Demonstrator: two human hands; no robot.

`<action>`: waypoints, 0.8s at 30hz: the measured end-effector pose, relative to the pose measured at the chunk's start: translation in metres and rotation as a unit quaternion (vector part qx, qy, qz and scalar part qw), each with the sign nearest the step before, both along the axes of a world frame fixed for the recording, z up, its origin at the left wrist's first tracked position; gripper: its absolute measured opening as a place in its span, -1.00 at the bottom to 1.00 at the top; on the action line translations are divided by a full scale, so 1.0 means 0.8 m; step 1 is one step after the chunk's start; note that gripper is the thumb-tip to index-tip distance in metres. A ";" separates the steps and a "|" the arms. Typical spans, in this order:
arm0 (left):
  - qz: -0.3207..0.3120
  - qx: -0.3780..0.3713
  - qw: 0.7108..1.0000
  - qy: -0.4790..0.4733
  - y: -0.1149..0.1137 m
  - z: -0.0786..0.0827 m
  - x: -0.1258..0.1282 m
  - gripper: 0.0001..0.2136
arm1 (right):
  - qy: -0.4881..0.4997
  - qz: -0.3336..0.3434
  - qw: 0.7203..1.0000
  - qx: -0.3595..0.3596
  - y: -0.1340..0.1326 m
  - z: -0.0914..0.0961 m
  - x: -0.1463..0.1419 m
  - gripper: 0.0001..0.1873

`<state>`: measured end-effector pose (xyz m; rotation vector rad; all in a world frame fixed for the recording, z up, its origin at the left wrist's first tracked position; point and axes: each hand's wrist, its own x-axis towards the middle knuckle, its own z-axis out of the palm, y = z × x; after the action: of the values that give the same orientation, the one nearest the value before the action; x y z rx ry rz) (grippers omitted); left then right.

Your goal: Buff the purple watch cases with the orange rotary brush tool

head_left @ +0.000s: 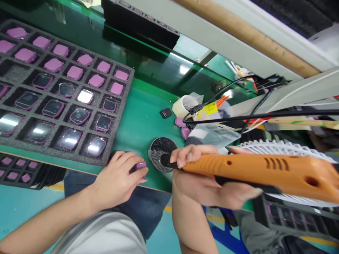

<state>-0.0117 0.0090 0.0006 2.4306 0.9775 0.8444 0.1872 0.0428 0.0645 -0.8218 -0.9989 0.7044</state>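
My left hand [120, 176] lies at the green bench's front edge, its fingers closed around a small purple watch case [141, 164]. My right hand [201, 169] grips an orange handheld power tool [254, 173] with ridges on its body and slots near the back. Its black nose [167, 161] overlaps a round black dish [161, 145] with a perforated grey area; whether they touch I cannot tell. Left of my hands, a grey foam tray [120, 106] holds purple watch cases, some with their dark glass faces up. The right thumb is stretched along the tool's underside.
Behind the dish lie a small black piece [166, 113], a roll of tape [182, 106] and loose purple cases [185, 132]. Black cables [254, 118] cross above the right side. A white wire fan guard [286, 146] stands behind the tool. More trays [296, 218] sit at lower right.
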 end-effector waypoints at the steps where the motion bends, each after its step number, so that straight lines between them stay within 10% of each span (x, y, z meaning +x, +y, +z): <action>1: 0.000 0.007 1.000 -0.003 0.000 -0.001 0.001 -0.83 | 0.003 0.014 1.000 -0.007 -0.006 0.005 -0.001 -0.49; 24: 0.011 0.010 1.000 0.004 -0.001 -0.002 0.006 -0.84 | -0.001 0.082 0.996 -0.034 -0.016 -0.002 -0.036 -0.46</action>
<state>-0.0073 0.0084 -0.0007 2.4460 1.0050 0.8560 0.1588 0.0303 0.0628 -0.8064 -1.0561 0.8821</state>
